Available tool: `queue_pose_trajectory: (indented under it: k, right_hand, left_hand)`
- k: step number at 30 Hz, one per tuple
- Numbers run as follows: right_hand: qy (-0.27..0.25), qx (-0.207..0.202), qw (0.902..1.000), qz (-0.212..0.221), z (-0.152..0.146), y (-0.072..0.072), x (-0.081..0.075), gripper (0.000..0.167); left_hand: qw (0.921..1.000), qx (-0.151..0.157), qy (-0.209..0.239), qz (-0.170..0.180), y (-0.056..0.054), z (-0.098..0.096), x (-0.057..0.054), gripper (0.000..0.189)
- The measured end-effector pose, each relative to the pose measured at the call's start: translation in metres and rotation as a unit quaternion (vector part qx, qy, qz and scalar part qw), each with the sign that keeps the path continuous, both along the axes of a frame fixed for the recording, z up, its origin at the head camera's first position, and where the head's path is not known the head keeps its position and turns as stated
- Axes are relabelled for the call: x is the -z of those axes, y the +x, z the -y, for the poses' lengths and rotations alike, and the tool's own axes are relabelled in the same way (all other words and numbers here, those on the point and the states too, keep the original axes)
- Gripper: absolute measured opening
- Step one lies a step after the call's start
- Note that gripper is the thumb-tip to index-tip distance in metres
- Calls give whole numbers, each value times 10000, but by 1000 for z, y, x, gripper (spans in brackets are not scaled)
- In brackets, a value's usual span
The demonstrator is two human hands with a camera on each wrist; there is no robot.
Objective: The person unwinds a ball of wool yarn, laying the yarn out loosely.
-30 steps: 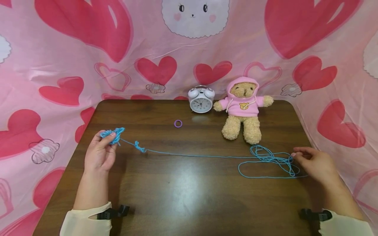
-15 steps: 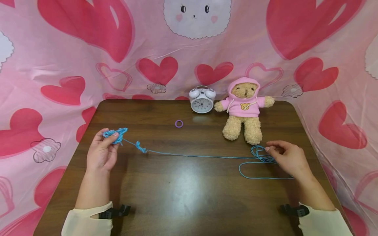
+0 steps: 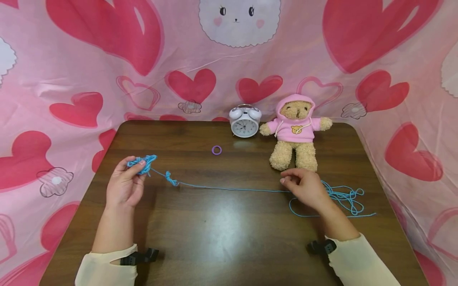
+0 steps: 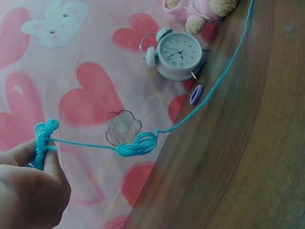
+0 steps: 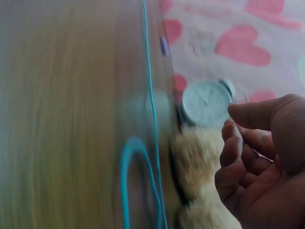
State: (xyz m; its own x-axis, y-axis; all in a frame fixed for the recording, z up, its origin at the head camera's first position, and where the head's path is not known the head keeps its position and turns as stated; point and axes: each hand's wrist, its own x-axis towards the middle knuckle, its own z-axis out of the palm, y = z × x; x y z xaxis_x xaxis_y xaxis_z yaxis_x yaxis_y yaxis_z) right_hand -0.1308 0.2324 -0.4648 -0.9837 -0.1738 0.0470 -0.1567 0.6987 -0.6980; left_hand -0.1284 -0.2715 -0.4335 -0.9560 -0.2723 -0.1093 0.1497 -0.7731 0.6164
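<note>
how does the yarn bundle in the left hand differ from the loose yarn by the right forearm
The yarn bundle is compact and gathered; the loose yarn sprawls in open loops. The left hand holds the yarn bundle above the table, while the loose yarn lies on it. Both are blue.

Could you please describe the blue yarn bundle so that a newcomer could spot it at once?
Over the left side of the brown table is the left grip. It pinches the blue yarn bundle, bigger than the clump along its strand and tighter than the loose coils at right.
</note>
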Motion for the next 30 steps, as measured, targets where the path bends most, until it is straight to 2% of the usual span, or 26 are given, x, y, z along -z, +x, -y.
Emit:
queue_pose_trajectory:
  k: [8,15,23,30]
  right_hand:
    - [-360,-705,9968,-63,60,-7,7,16]
    - [-457,-1135,9925,23,101,-13,13,15]
    - [-350,-1561,9871,-52,143,-21,18,16]
    - [-80,-1871,9823,49,178,-28,26,20]
  left_hand:
    - [9999,125,1,-81,1,-3,-5,28]
    - [9995,272,89,-129,3,-6,-10,26]
    - [9996,249,-3,-150,4,-7,-14,24]
    - [9996,244,-20,-113,3,-9,-15,27]
